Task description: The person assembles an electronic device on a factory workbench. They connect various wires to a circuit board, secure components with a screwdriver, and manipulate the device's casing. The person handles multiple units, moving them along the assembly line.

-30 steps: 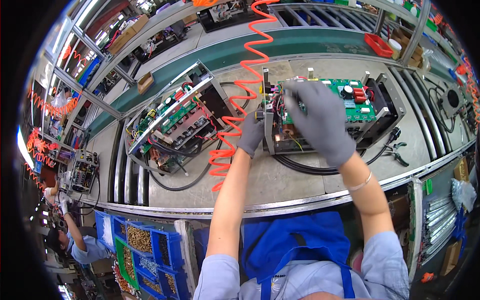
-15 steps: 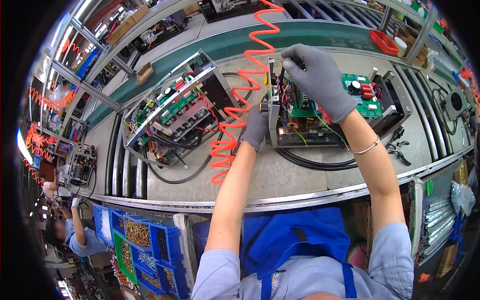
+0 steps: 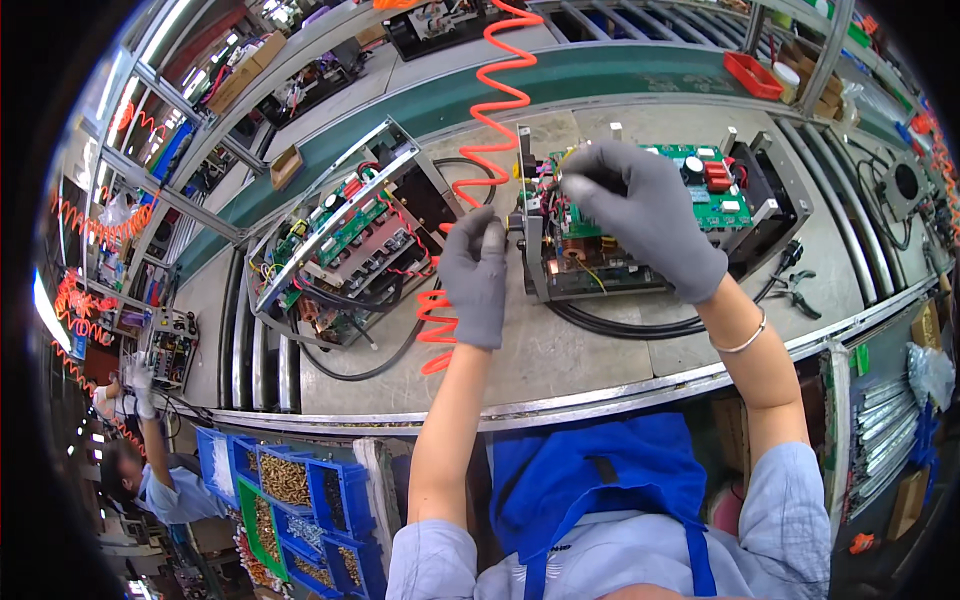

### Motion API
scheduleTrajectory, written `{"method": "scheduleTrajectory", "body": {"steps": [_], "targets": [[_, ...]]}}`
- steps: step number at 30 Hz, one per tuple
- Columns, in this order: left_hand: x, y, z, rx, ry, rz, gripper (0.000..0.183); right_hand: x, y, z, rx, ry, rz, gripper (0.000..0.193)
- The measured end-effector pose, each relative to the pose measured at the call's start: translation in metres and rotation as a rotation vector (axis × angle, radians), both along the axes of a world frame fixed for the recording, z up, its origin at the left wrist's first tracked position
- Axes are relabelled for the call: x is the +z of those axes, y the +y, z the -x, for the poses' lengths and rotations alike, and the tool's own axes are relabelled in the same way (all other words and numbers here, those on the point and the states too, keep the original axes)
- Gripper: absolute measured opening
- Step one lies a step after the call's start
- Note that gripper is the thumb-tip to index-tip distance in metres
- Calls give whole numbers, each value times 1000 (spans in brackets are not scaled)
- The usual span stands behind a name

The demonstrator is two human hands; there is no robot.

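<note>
An opened electrical unit stands in front of me, its green circuit board (image 3: pixel 722 213) facing up and its upright metal end panel (image 3: pixel 535 265) to the left. My left hand (image 3: pixel 474 280), in a grey glove, is just outside that panel beside a small dark knob. Its fingers are bent together, and what they may hold is hidden. Over the unit, my gloved right hand (image 3: pixel 645 215) reaches behind the panel with thumb and fingers pinched near the wires; anything between the fingertips is too small to make out. A red coiled hose (image 3: pixel 503 103) hangs beside my left hand.
A second opened unit (image 3: pixel 350 235) sits tilted at the left. Black cable (image 3: pixel 640 328) loops along the unit's front, with pliers (image 3: pixel 797 292) to the right. Rollers (image 3: pixel 850 225) flank the bench. Blue bins (image 3: pixel 335 500) of screws stand lower left, where another person (image 3: pixel 175 490) works.
My left hand has moved left and toward me from the panel, its fingers now bent upward. My right hand has come lower, closer to the wires behind the panel.
</note>
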State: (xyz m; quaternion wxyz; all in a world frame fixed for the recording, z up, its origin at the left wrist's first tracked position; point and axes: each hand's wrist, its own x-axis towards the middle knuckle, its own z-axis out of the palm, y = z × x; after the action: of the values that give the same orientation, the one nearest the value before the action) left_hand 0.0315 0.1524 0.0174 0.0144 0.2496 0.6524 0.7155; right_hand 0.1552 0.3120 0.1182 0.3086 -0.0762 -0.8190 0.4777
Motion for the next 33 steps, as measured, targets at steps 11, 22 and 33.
{"method": "scheduleTrajectory", "body": {"steps": [11,22,33], "targets": [[112,25,0,-321,930,467,45,-17,6,-8,30,265,-287,18],[135,39,47,-762,344,569,24,-38,20,-23,-223,146,-531,30],[138,76,47,-719,227,546,28,-48,-11,-24,-360,89,-635,39]]}}
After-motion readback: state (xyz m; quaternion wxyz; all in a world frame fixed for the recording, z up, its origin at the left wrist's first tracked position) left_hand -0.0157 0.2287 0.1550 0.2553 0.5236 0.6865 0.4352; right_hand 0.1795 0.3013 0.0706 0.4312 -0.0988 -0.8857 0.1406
